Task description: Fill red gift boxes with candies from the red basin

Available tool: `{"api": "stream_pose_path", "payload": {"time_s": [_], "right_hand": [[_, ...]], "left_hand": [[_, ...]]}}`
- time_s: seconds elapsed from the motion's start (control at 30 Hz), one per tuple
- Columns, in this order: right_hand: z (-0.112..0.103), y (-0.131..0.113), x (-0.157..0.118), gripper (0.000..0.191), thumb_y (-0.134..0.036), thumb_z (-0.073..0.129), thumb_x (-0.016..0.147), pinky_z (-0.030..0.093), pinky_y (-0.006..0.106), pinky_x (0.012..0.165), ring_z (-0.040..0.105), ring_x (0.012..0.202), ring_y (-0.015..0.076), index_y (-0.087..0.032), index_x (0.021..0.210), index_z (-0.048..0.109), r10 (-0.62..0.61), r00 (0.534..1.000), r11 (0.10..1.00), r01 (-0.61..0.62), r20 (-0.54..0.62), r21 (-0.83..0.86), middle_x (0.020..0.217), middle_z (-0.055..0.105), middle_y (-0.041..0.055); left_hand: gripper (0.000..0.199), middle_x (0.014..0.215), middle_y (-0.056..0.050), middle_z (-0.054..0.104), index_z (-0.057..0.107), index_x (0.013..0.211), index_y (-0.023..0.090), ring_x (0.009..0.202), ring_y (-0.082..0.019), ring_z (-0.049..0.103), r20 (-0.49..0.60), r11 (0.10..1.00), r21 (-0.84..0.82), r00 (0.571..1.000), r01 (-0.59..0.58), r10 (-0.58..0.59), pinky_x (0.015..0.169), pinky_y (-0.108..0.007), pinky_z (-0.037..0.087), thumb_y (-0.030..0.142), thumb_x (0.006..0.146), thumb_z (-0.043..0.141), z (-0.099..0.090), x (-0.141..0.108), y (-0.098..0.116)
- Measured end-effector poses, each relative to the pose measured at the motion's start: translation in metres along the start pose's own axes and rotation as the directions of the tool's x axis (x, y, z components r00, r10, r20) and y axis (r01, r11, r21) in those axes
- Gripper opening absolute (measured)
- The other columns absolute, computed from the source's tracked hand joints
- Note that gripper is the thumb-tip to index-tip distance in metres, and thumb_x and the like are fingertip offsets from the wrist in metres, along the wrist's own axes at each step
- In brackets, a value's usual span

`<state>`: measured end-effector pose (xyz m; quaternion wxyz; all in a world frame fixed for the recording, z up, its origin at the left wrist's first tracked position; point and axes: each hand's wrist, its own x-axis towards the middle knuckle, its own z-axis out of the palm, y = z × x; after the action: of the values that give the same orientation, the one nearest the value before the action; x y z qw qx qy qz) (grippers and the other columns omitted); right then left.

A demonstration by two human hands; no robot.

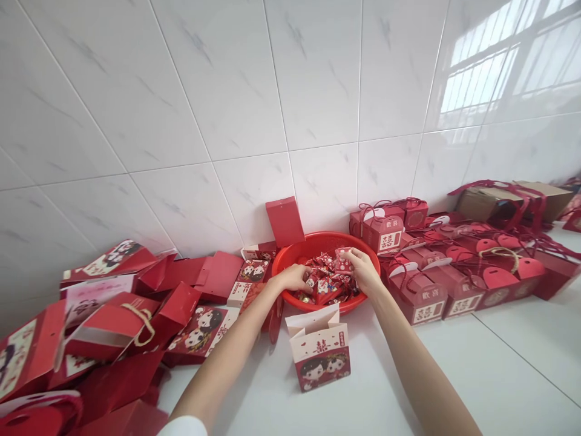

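Observation:
A red plastic basket (313, 235) full of small wrapped candies (327, 289) stands against the wall. Inside its left side, my left hand (290, 278) reaches down among the candies with curled fingers; what they close on cannot be made out. My right hand (364, 269), over the basket's right side, pinches a red candy packet (344, 260) with white marks. Just in front of the basket, a red and cream gift box (321, 354) with two cartoon figures stands upright, its top flaps open. Neither hand touches the box.
Flat and half-folded red boxes (181, 272) lie heaped on the left. A plain red box (285, 221) leans on the tiled wall (245, 200) behind the basket. Rows of red handled boxes (422, 297) stand on the right, with brownish bags (488, 203) farther back.

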<state>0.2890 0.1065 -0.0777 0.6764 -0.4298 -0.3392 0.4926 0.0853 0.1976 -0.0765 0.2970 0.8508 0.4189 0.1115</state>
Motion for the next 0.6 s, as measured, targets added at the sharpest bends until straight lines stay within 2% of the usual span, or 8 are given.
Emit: {"api": "stream_pose_path", "payload": {"time_s": [0.07,0.17,0.27,0.43,0.5,0.6], "right_hand": [[-0.001,0.002,0.001,0.031,-0.037,0.081,0.056,0.041,0.022,0.049,0.051,0.053,0.0100,-0.019,0.067,0.059,0.007,1.000,1.000,-0.007,0.019,-0.013,0.061,0.061,-0.0032],[-0.002,0.004,0.002,0.031,-0.040,0.083,0.057,0.040,0.022,0.046,0.054,0.054,0.0116,-0.019,0.068,0.064,0.024,0.999,0.999,-0.023,0.039,-0.029,0.062,0.064,-0.0011],[-0.003,0.005,0.003,0.032,-0.042,0.086,0.057,0.045,0.025,0.050,0.060,0.058,0.0149,-0.020,0.072,0.069,0.048,0.994,0.999,-0.047,0.098,-0.013,0.068,0.070,0.0014],[-0.004,0.001,-0.001,0.031,-0.041,0.087,0.062,0.051,0.026,0.063,0.068,0.070,0.0156,-0.021,0.082,0.074,0.091,0.946,0.996,-0.092,0.312,-0.012,0.084,0.076,0.0022],[-0.005,0.001,-0.002,0.031,-0.040,0.087,0.064,0.051,0.025,0.062,0.068,0.069,0.0147,-0.021,0.086,0.075,0.126,0.926,0.992,-0.127,0.357,-0.021,0.085,0.076,0.0016],[-0.006,0.003,0.000,0.032,-0.040,0.087,0.064,0.051,0.025,0.059,0.068,0.066,0.0144,-0.021,0.087,0.075,0.142,0.930,0.989,-0.144,0.339,-0.021,0.083,0.075,0.0013]], "left_hand": [[0.033,0.054,0.005,0.061,0.072,0.073,0.020,0.062,-0.020,0.062,0.004,1.000,0.030,1.000,0.002,-0.002,0.065,-0.027,0.046,0.021,0.043,0.087,0.004,0.002,0.001],[0.028,0.063,0.002,0.066,0.071,0.076,0.018,0.070,-0.021,0.063,-0.033,1.000,0.022,0.999,-0.018,0.019,0.068,-0.027,0.046,0.031,0.055,0.084,0.007,0.004,0.004],[0.038,0.077,-0.002,0.071,0.071,0.084,0.014,0.078,-0.022,0.065,-0.104,0.994,-0.082,0.992,-0.079,0.070,0.072,-0.028,0.049,0.045,0.065,0.081,0.007,0.003,0.004],[0.056,0.091,-0.006,0.074,0.068,0.094,0.013,0.084,-0.022,0.067,-0.259,0.866,-0.434,0.955,-0.250,0.146,0.078,-0.033,0.053,0.054,0.060,0.086,0.013,0.000,0.012],[0.058,0.095,-0.006,0.073,0.068,0.097,0.013,0.085,-0.022,0.068,-0.259,0.824,-0.496,0.953,-0.272,0.159,0.080,-0.034,0.054,0.051,0.058,0.088,0.018,0.000,0.019],[0.063,0.102,-0.007,0.073,0.067,0.106,0.014,0.087,-0.021,0.068,-0.214,0.789,-0.543,0.956,-0.286,0.200,0.082,-0.033,0.055,0.045,0.057,0.091,0.023,0.001,0.030]]}}
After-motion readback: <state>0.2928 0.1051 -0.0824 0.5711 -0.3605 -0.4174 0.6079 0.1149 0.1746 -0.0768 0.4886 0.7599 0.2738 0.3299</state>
